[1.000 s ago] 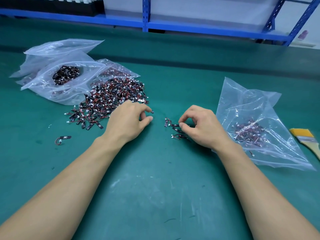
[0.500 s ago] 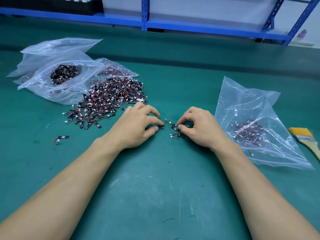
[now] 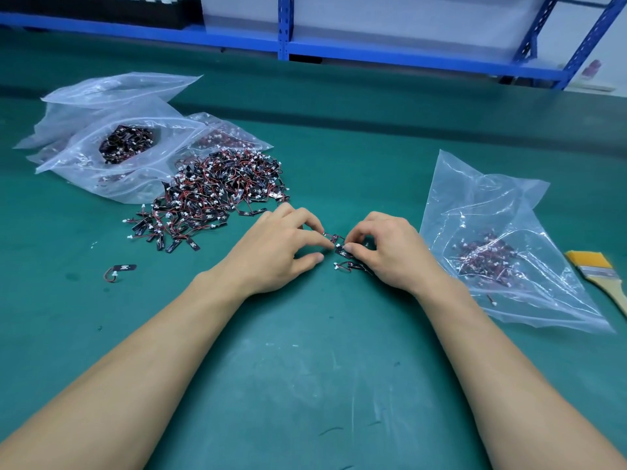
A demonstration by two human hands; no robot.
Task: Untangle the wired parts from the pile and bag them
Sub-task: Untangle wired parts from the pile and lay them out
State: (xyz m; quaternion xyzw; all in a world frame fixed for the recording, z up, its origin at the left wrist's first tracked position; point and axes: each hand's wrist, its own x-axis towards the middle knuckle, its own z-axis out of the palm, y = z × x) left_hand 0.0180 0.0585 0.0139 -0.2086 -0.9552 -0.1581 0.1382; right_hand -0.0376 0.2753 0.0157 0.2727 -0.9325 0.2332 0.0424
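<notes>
I observed both grips meeting over the middle of the desk (image 3: 305,368), working a small cluster (image 3: 340,250) of wired parts that lay on the mat between them. The left grip (image 3: 274,252) was pinching one end of the cluster with thumb and forefinger. The right grip (image 3: 386,252) was pinching a black tab at the other end, its remaining fingers curled over the rest. I judged this opposed hold was meant to draw the snagged leads apart without strain. The main pile (image 3: 217,195) sat toward the far left of the desk, close to the left grip for feeding. It was a dense heap of flat black tabs, thin red and black wires and tiny white connectors, which looked prone to hooking one another. Behind it lay the supply bags (image 3: 112,140), clear, crinkled and soft. The receiving bag (image 3: 502,252) lay just beside the right grip toward the desk's right side, limp glossy film holding some parts. One stray part (image 3: 122,269) lay alone, nearer than the pile. A flat brush (image 3: 597,269) rested beyond the receiving bag.
</notes>
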